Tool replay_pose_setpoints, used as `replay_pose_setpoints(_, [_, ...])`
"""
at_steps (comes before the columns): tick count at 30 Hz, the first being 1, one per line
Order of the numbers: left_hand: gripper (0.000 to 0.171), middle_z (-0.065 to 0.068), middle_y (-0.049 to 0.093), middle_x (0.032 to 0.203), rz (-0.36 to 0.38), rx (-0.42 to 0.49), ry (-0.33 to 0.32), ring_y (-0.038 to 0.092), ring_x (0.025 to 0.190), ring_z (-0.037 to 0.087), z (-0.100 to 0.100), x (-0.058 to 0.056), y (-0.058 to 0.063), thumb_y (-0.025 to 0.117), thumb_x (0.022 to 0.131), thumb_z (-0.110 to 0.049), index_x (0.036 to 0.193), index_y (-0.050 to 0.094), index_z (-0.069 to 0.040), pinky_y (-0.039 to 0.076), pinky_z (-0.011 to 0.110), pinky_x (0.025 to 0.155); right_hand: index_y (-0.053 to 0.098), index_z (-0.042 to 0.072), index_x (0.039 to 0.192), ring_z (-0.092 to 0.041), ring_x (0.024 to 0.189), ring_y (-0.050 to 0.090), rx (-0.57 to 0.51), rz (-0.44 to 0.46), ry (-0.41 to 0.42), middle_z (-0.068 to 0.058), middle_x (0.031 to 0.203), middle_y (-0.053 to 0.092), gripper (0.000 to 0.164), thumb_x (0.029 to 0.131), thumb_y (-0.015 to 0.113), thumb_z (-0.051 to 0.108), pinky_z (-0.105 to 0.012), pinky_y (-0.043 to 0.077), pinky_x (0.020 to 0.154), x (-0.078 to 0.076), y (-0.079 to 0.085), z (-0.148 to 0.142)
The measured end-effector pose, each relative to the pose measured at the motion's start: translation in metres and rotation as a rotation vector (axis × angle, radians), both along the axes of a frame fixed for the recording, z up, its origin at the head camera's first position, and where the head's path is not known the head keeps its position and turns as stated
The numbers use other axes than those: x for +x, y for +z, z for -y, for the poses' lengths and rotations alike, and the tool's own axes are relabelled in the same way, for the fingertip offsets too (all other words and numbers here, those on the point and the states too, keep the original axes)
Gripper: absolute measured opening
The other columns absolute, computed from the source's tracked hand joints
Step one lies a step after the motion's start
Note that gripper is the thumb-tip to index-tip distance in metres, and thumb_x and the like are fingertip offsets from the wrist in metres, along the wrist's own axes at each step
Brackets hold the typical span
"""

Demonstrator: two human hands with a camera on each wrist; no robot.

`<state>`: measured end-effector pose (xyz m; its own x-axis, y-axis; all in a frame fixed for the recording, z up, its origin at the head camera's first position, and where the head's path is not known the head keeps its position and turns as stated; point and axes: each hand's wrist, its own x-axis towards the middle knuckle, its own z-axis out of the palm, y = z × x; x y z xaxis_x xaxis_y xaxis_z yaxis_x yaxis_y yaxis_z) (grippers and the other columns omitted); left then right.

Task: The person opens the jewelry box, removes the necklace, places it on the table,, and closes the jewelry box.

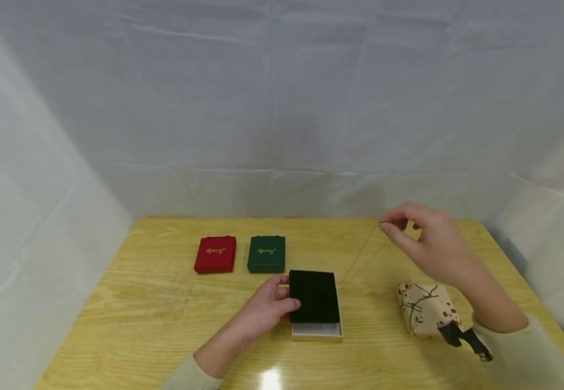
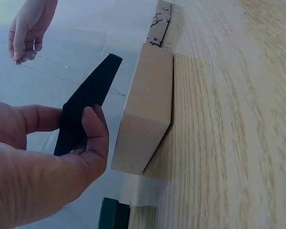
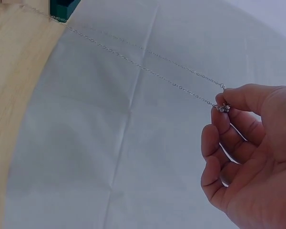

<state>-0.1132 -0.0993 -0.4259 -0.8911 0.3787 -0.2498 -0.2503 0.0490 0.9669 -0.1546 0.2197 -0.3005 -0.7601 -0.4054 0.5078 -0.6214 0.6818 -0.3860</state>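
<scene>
pinching the necklace (image 3: 174, 84) by one end, the right hand (image 1: 433, 244) sits at two o'clock from the black pad (image 1: 313, 297), which the left hand (image 1: 264, 304), partly curled, grips above the box (image 1: 318, 338); should the far end, near the pad, be caught, a hard pull could snap it.

From the middle of the wooden surface (image 1: 140, 330), I see a red box (image 1: 215, 259) towards ten o'clock and a green box (image 1: 266, 261) towards eleven, both lettered in gold; white sheeting (image 1: 272, 108) hangs at twelve.
</scene>
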Motion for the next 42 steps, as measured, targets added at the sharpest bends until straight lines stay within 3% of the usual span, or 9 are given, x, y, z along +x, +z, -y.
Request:
replay_pose_setpoints(7, [0.048,0.015,0.074,0.118,0.003,0.012,0.001,0.071,0.097,0.022,0.000,0.000,0.000,0.063,0.103,-0.004,0.144,0.041,0.007,0.058,0.036,0.088,0.078,0.015,0.107,-0.004,0.082,0.056,0.004,-0.034,0.009,0.010,0.094,0.069,0.016,0.099,0.074,0.003,-0.025,0.041,0.066,-0.002,0.005,-0.010])
replay_pose_setpoints(21, [0.048,0.015,0.074,0.117,0.003,0.017,0.007,0.072,0.099,0.023,-0.001,0.000,-0.002,0.063,0.103,-0.003,0.145,0.042,0.007,0.059,0.036,0.088,0.078,0.012,0.107,-0.009,0.082,0.059,0.041,-0.003,-0.048,0.005,0.095,0.070,0.009,0.101,0.073,0.008,-0.031,0.045,0.070,-0.026,-0.005,-0.025])
replay_pose_setpoints(31, [0.048,0.018,0.073,0.119,0.001,0.048,0.001,0.073,0.101,0.024,0.001,-0.001,-0.003,0.061,0.102,-0.001,0.145,0.041,0.010,0.060,0.035,0.086,0.078,0.009,0.109,-0.020,0.088,0.062,0.077,0.076,-0.076,-0.004,0.101,0.071,0.012,0.105,0.069,0.014,-0.040,0.047,0.070,-0.062,-0.012,-0.031])
replay_pose_setpoints(42, [0.048,0.019,0.073,0.121,0.006,0.076,-0.013,0.073,0.103,0.026,0.001,0.000,-0.004,0.060,0.103,-0.001,0.145,0.040,0.011,0.061,0.036,0.087,0.074,0.002,0.116,-0.029,0.093,0.064,0.117,0.152,-0.062,-0.013,0.104,0.071,0.018,0.108,0.063,0.014,-0.052,0.053,0.081,-0.110,-0.021,-0.024])
